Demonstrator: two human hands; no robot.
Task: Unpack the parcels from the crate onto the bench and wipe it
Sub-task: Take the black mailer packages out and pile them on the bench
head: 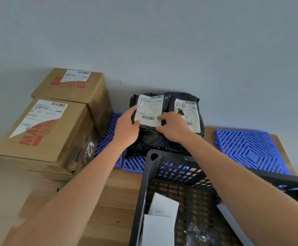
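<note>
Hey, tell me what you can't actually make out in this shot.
All in the head view:
- Label text on the black parcel under the left hand and right hand: too small.
- Second black parcel: partly hidden by the right hand.
- Crate: cut off by the bottom edge; white boxes only partly seen.
- Green item by the cardboard boxes: mostly hidden.

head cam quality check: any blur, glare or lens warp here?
Head view: soft, even light, no glare or hard shadows; wide-angle warp bows the bench and stretches both forearms; motion smear at the lower-left edge; label text on the black parcel is too soft to read; both hands, left and right, look fairly sharp.
</note>
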